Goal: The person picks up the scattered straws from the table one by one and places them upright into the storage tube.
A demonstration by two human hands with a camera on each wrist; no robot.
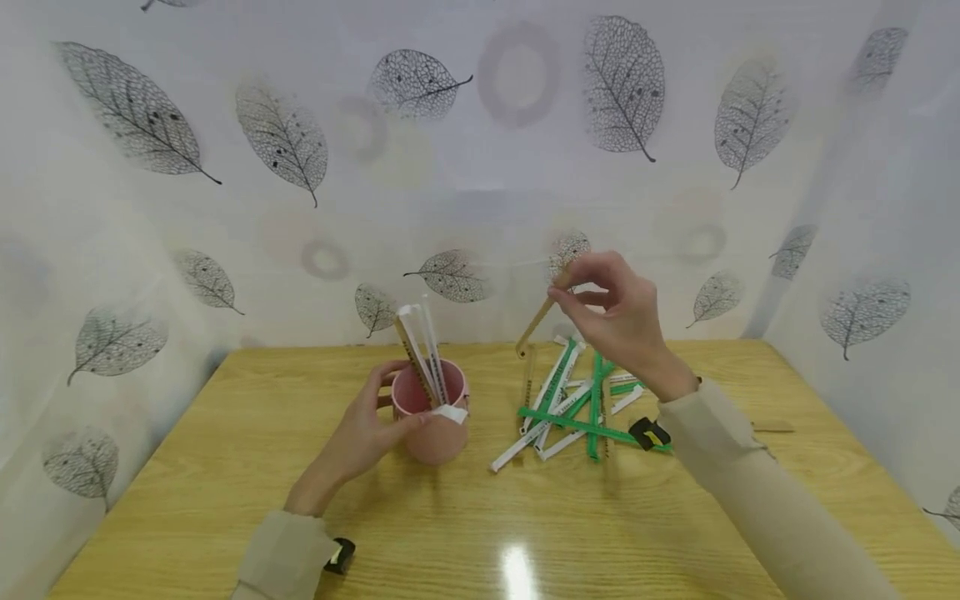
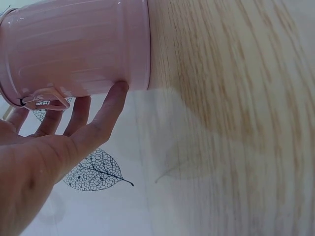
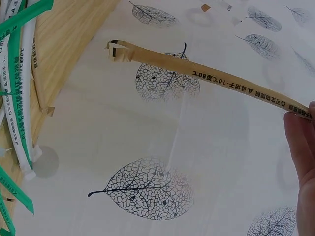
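My left hand [image 1: 358,437] grips the side of a pink cup [image 1: 437,443], thumb at the front and fingers round the far side. The left wrist view shows the fingertips against the ribbed wall of the cup [image 2: 74,51], near a small loop handle [image 2: 49,98]. Several wrapped straws [image 1: 431,350], brown and white, stand slanted in the cup, and a white scrap [image 1: 450,412] lies at its rim. Above the table, my right hand [image 1: 618,321] pinches one end of a brown paper-wrapped straw [image 3: 221,81], which slopes down toward the cup side. Printed lettering runs along its wrapper.
A loose crisscross pile of green straws [image 1: 596,408], white straws [image 1: 517,450] and a few brown ones lies right of the cup. Another brown straw [image 1: 776,427] lies farther right, partly behind the right sleeve. A leaf-patterned curtain [image 1: 487,192] surrounds the wooden table [image 1: 420,542].
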